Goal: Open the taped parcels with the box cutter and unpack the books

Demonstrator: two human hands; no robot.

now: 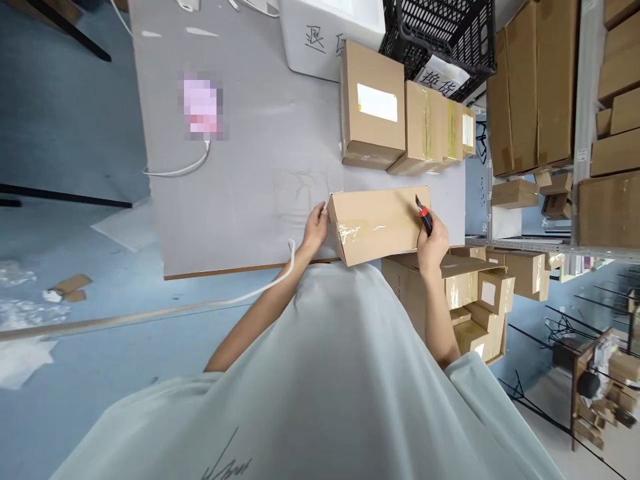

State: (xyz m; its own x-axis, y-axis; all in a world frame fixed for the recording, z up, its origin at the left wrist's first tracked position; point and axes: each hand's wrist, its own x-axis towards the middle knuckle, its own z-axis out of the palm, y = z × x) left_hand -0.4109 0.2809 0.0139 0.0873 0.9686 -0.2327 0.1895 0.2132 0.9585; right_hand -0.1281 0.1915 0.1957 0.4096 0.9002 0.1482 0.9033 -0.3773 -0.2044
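Observation:
A long brown cardboard box (377,223) lies at the front edge of the grey table, with clear tape shining on its left part. Against the box's left end rests my left hand (315,228), its thumb and fingers at the end face. My right hand (433,245) is wrapped round a utility knife (425,219) with a red and black handle, at the box's right end. The dark blade points up and away from me over the cardboard. Whether the blade touches the box, I cannot tell.
Several taped boxes (373,137) stand behind, beside a white bin (320,50) and a black crate (440,33). A blurred phone-like object (201,107) with a white cable lies left on the table (240,200). Right of my body, an open carton (405,287) holds smaller boxes.

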